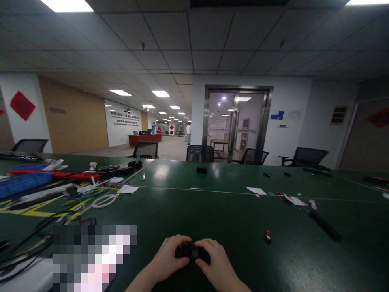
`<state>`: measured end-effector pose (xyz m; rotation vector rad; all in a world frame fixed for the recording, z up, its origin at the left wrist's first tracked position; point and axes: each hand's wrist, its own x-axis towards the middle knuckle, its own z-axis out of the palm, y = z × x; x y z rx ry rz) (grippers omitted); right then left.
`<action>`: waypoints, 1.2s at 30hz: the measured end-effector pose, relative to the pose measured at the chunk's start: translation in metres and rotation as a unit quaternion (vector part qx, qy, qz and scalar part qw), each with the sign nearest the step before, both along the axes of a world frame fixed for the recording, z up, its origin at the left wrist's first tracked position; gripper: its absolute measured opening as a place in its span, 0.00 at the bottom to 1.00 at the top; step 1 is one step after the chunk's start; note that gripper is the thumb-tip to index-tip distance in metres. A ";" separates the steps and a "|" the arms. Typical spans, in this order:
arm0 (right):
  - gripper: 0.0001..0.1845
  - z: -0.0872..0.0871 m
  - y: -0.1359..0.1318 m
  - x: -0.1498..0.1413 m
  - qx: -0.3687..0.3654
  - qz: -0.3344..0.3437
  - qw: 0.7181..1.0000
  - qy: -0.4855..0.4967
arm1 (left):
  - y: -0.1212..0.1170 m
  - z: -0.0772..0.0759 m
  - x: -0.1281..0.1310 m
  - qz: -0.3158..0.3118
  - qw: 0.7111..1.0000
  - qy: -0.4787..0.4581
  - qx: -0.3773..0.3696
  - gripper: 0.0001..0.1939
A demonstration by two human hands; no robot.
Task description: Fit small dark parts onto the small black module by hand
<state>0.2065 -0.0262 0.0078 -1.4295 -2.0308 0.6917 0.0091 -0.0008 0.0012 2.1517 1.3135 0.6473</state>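
Note:
Low in the middle of the head view, a small black device (192, 252) is held just above or on the green table (170, 211); which of the two I cannot tell. My left hand (170, 256) grips its left end, thumb below and fingers curled over the top. At its right end, my right hand (216, 261) pinches it in the same manner. Fingers cover both ends, so its exact kind does not show. To the right of my hands lies a small red and black piece (267, 236).
A black box (201, 169) stands further back. A long black-handled tool (324, 225) and white paper (257, 190) lie to the right. On the left are a coiled white cable (104, 201), a blue tray (26, 185), tangled wires and a pixelated patch. Office chairs (199, 153) line the far edge.

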 end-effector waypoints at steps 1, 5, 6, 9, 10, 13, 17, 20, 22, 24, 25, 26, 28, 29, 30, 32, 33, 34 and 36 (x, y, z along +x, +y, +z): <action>0.21 0.000 0.000 0.000 -0.001 -0.001 1.000 0.002 | 0.000 0.000 0.000 0.001 1.000 -0.001 -0.002 0.24; 0.21 0.001 -0.001 0.000 0.000 -0.008 1.000 0.005 | 0.001 -0.004 -0.001 0.005 1.000 -0.003 -0.007 0.28; 0.21 0.002 -0.002 0.000 0.000 -0.007 1.000 0.005 | 0.002 -0.005 -0.002 0.003 1.000 -0.002 -0.008 0.29; 0.20 0.003 -0.002 0.000 -0.006 -0.008 1.000 0.012 | 0.003 -0.008 -0.003 -0.005 1.000 0.001 0.000 0.26; 0.20 0.003 -0.002 0.000 -0.007 -0.008 1.000 0.013 | 0.003 -0.008 -0.003 -0.006 1.000 0.002 0.003 0.25; 0.20 0.004 -0.002 0.000 -0.007 -0.002 1.000 0.008 | 0.003 -0.006 -0.002 -0.004 1.000 0.005 0.002 0.24; 0.20 0.003 -0.001 -0.001 0.003 0.001 1.000 -0.001 | 0.001 -0.002 0.000 -0.001 1.000 0.007 -0.001 0.23; 0.20 0.000 0.001 -0.001 0.010 0.003 1.000 -0.003 | 0.001 -0.001 0.000 0.002 1.000 0.015 0.001 0.23; 0.20 -0.001 0.002 -0.001 0.011 0.004 1.000 -0.004 | 0.000 -0.001 0.000 0.002 1.000 0.017 -0.001 0.24; 0.20 -0.002 0.002 -0.001 0.010 0.003 1.000 -0.002 | 0.000 0.000 0.000 0.003 1.000 0.017 -0.006 0.24; 0.20 -0.002 0.002 -0.001 0.009 0.003 1.000 -0.001 | -0.001 0.001 0.000 0.004 1.000 0.018 -0.007 0.24; 0.19 -0.002 0.002 -0.001 0.007 0.002 1.000 -0.001 | -0.001 0.001 0.000 0.004 1.000 0.018 -0.008 0.24; 0.19 0.000 0.001 -0.001 0.003 -0.002 1.000 -0.001 | -0.002 0.002 0.000 0.003 1.000 0.018 -0.005 0.24; 0.19 0.001 0.000 -0.001 0.001 -0.002 1.000 -0.001 | -0.003 0.002 0.000 0.002 1.000 0.018 -0.002 0.24; 0.19 0.003 -0.001 -0.001 0.000 -0.003 1.000 -0.001 | -0.003 0.002 0.000 0.001 1.000 0.017 0.002 0.24; 0.19 0.006 -0.003 -0.001 -0.005 -0.005 1.000 0.000 | -0.003 0.002 0.000 -0.002 1.000 0.013 0.008 0.23; 0.18 0.008 -0.004 -0.001 -0.008 -0.007 1.000 0.001 | -0.002 0.001 0.000 -0.003 1.000 0.011 0.010 0.23; 0.18 0.009 -0.005 -0.002 -0.010 -0.009 1.000 0.002 | -0.002 0.001 0.000 -0.004 1.000 0.009 0.011 0.23; 0.18 0.010 -0.005 -0.002 -0.010 -0.008 1.000 0.003 | -0.001 0.000 0.000 -0.005 1.000 0.001 0.008 0.24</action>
